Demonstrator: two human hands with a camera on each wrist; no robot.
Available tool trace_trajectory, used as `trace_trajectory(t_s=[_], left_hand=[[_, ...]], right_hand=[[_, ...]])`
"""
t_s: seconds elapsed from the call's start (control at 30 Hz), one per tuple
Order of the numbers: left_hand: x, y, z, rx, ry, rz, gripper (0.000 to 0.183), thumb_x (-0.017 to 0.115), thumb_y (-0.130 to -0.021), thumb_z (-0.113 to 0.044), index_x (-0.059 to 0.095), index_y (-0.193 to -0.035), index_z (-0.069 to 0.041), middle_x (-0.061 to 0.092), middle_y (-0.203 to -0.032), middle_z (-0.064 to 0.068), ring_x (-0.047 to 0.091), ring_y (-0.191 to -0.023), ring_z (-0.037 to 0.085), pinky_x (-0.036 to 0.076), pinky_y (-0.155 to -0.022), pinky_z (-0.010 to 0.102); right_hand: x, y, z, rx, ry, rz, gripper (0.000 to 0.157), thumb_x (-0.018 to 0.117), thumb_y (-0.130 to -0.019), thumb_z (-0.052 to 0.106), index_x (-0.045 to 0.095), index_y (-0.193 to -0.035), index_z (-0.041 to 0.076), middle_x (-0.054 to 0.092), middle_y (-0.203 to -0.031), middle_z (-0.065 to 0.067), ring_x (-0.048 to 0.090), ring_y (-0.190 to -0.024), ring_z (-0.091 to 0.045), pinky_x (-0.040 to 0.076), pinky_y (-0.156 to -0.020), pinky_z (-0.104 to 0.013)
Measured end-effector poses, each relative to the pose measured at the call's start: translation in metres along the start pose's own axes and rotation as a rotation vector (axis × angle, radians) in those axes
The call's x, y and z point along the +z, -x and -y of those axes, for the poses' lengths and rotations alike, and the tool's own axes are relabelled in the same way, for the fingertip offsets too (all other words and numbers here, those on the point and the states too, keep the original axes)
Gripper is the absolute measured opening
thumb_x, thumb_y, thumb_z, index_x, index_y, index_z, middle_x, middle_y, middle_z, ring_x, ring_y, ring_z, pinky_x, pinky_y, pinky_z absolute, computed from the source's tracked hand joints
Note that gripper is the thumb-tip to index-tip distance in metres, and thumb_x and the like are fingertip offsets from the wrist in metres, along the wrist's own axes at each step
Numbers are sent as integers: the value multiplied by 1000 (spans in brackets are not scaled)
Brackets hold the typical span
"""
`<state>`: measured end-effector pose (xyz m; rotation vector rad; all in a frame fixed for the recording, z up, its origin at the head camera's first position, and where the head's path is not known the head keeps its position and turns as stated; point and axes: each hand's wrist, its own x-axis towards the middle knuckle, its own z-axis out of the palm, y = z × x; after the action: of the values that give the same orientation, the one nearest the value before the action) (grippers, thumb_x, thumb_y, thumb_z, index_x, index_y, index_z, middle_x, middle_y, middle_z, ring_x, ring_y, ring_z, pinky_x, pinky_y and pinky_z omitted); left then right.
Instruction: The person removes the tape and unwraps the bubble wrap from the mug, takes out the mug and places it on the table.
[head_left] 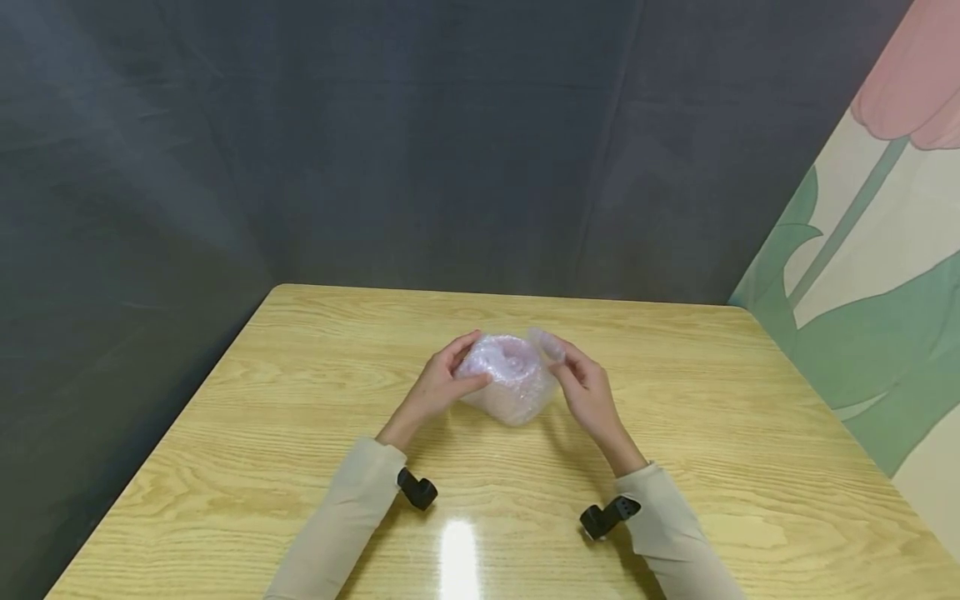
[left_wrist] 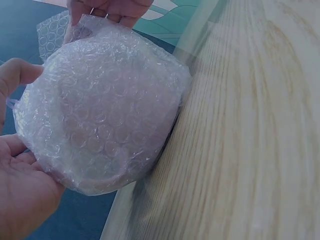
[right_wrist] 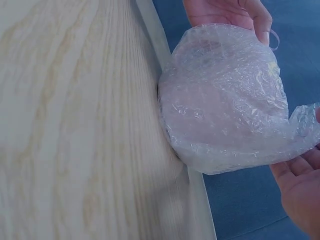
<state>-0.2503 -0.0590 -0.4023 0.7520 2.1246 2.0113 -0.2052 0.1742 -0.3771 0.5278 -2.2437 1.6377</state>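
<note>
A rounded bundle in clear bubble wrap [head_left: 510,396] is at the middle of the table, faintly pink inside; the wrap hides what it contains. My left hand [head_left: 437,385] grips its left side, thumb in front and fingers behind. On the other side, my right hand [head_left: 590,393] pinches a loose end of the bubble wrap [head_left: 549,344] and holds it out from the bundle. In the left wrist view this loose end [left_wrist: 52,35] shows its round bubbles. The right wrist view shows the end [right_wrist: 303,125] still joined to the wrapped bundle [right_wrist: 225,100].
The wood-grain table [head_left: 315,350] extends on all sides of the bundle. Behind it hangs a dark curtain [head_left: 450,150], and a wall with a painted flower [head_left: 885,275] stands at the right. Each sleeve carries a small black wrist camera [head_left: 417,489].
</note>
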Motion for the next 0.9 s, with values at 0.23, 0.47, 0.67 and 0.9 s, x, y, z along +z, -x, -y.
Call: trace_trajectory(t_s=[0.23, 0.47, 0.67, 0.9], left_hand=[[3, -1, 4, 34, -19, -39, 67, 68, -86, 3, 36, -145, 4, 42, -145, 20, 42, -132, 29, 37, -104, 38], [4, -2, 4, 31, -20, -43, 68, 67, -85, 6, 36, -145, 5, 41, -144, 23, 41, -132, 32, 35, -105, 40], [5, -2, 3, 19, -26, -46, 70, 67, -85, 5, 33, -146, 7, 38, -146, 25, 39, -133, 34, 34, -106, 42], [6, 1, 1, 7, -44, -70, 67, 68, -85, 3, 38, -145, 2, 44, -144, 19, 43, -130, 29, 37, -104, 40]], right_hand=[[-3, -3, -24, 54, -98, -33, 33, 50, -98, 0, 56, -130, -7, 56, -132, -20, 51, -122, -30, 43, -94, -21], [-4, -3, -24, 114, -213, -46, 33, 45, -99, 1, 53, -128, -12, 51, -135, -22, 49, -124, -28, 44, -97, -28], [-3, -4, -22, 176, -355, -74, 37, 41, -99, 0, 47, -131, -15, 47, -137, -26, 48, -125, -25, 42, -99, -35], [-3, -4, -23, 188, -389, -110, 37, 41, -101, 3, 47, -134, -13, 47, -138, -25, 50, -124, -22, 44, -97, -31]])
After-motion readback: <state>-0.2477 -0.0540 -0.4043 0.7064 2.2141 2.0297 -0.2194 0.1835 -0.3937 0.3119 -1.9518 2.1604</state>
